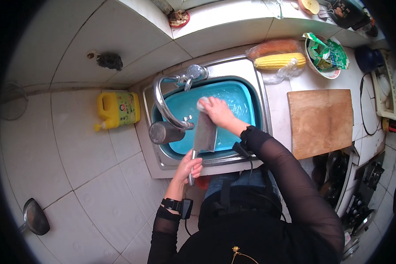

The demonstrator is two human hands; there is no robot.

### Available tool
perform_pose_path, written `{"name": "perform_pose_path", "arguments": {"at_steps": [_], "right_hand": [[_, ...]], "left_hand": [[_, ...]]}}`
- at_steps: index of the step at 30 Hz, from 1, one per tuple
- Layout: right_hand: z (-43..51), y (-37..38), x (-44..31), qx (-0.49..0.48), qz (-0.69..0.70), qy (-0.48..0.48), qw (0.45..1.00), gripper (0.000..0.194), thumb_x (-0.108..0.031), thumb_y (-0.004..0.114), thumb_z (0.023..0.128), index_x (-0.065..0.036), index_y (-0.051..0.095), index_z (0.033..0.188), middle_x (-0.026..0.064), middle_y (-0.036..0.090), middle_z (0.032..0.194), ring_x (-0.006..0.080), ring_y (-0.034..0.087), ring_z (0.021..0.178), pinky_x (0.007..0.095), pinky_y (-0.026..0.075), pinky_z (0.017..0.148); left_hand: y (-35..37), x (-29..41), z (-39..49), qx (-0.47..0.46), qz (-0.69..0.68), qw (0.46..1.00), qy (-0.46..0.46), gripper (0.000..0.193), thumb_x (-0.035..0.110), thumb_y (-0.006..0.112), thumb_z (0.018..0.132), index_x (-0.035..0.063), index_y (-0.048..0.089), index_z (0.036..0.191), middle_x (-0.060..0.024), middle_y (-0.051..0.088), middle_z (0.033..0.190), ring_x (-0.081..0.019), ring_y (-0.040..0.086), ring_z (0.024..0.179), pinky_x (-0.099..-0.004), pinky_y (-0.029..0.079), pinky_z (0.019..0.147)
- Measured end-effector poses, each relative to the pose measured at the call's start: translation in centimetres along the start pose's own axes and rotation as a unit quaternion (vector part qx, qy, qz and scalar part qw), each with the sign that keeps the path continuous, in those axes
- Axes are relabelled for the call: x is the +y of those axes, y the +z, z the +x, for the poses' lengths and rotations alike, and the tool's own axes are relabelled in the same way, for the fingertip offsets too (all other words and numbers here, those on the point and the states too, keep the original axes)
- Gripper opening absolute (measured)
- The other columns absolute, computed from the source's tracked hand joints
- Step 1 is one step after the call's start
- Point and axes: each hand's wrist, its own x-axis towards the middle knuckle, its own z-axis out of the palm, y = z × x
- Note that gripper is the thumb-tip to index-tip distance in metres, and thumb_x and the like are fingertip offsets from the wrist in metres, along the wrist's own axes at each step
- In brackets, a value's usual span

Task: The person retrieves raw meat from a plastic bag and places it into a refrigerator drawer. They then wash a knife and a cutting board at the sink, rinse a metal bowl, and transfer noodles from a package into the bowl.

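Observation:
My left hand (190,166) grips the metal handle of a cleaver (204,132) at the sink's front edge. The broad blade reaches away from me over a blue plastic basin (176,143). In my right hand (217,111) is a white scrubbing pad or sponge (203,103), which sits at the far end of the blade; the fingers hide part of it. Water (237,107) shows in the basin, which stands inside the stainless steel sink (231,67). A curved chrome faucet (160,95) arches over the left side, its outlet close to the blade.
Right of the sink lie a wooden cutting board (320,120), an ear of corn (279,61), a wrapped orange-coloured item (274,48) and a bowl (333,73) holding green packaging. A dark cylinder (166,132) overlaps the sink's left rim. Beside it is a yellow jug (118,109).

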Motion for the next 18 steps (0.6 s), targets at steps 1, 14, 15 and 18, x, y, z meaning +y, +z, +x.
{"name": "perform_pose_path", "arguments": {"at_steps": [1, 14, 15, 18], "right_hand": [[-0.2, 0.5, 1.0, -0.018, -0.051, 0.018, 0.998, 0.040, -0.013, 0.051, 0.081, -0.011, 0.050, 0.121, 0.0132, 0.051, 0.107, 0.0305, 0.053, 0.096, 0.0421, 0.043, 0.079], [-3.4, 2.2, 2.0, -0.014, 0.366, 0.185, 0.912, 0.039, -0.013, 0.063, 0.079, -0.006, 0.053, 0.117, 0.0129, 0.060, 0.103, 0.0200, 0.061, 0.088, 0.0338, 0.052, 0.071], [-2.8, 1.6, 0.8, 0.089, 0.282, 0.086, 0.951, 0.044, -0.015, 0.065, 0.076, -0.007, 0.053, 0.118, 0.0146, 0.058, 0.108, 0.0270, 0.058, 0.098, 0.0384, 0.047, 0.084], [-1.3, -0.5, -2.0, 0.069, 0.222, 0.086, 0.969, 0.039, -0.010, 0.064, 0.072, -0.011, 0.058, 0.111, 0.0150, 0.056, 0.108, 0.0348, 0.052, 0.101, 0.0416, 0.043, 0.089]], "left_hand": [[-0.1, -0.3, -0.2, 0.009, 0.001, 1.000, -0.008, 0.046, 0.003, 0.048, 0.090, 0.0158, 0.033, 0.131, 0.0012, 0.036, 0.057, -0.0058, 0.033, 0.038, -0.0201, 0.029, 0.034], [-0.3, -1.2, 1.7, 0.090, 0.003, 0.996, 0.026, 0.015, 0.008, 0.048, 0.091, 0.0129, 0.036, 0.098, 0.0014, 0.037, 0.057, -0.0077, 0.035, 0.039, -0.0224, 0.029, 0.032], [0.1, -1.2, 1.8, 0.076, -0.002, 0.997, 0.032, 0.013, 0.007, 0.047, 0.091, 0.0130, 0.037, 0.097, 0.0016, 0.037, 0.057, -0.0076, 0.035, 0.039, -0.0221, 0.028, 0.031], [1.5, -0.5, 1.9, 0.017, -0.003, 0.999, 0.046, 0.015, 0.003, 0.042, 0.089, 0.0142, 0.040, 0.098, 0.0007, 0.035, 0.056, -0.0076, 0.032, 0.038, -0.0222, 0.027, 0.031]]}}
